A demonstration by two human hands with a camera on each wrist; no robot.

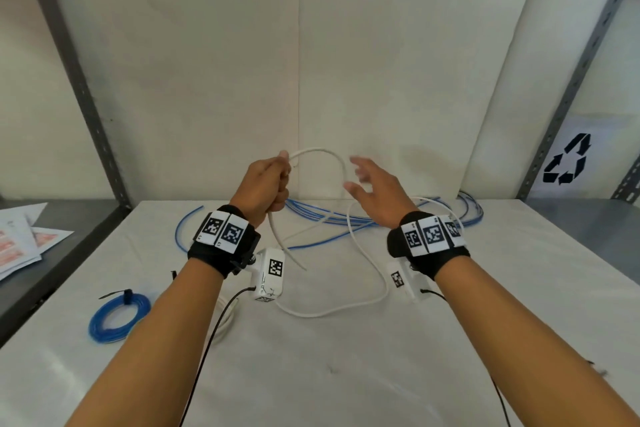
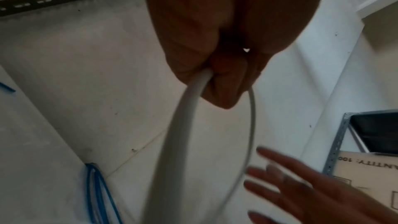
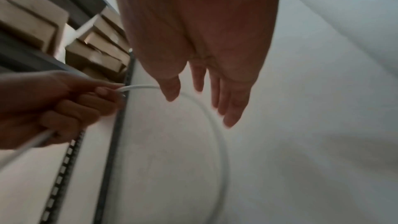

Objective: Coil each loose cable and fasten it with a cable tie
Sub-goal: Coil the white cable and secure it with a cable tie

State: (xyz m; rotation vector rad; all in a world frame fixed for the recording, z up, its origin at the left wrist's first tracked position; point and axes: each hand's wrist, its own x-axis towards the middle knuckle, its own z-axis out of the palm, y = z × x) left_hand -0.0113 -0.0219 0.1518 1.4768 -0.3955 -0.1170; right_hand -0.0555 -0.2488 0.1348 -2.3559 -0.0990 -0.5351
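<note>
My left hand is raised above the table and grips a white cable in its fist. The cable arcs up and right from the fist in one loop, and its loose length trails down onto the table. In the left wrist view the white cable comes out of my curled fingers. My right hand hovers just right of the loop with straight, spread fingers and holds nothing. The right wrist view shows the right hand's fingers in front of the cable's arc.
A loose blue cable lies in long loops at the back of the white table. A coiled blue cable fastened with a black tie lies front left. Papers sit on the left shelf. Metal rack posts flank the table.
</note>
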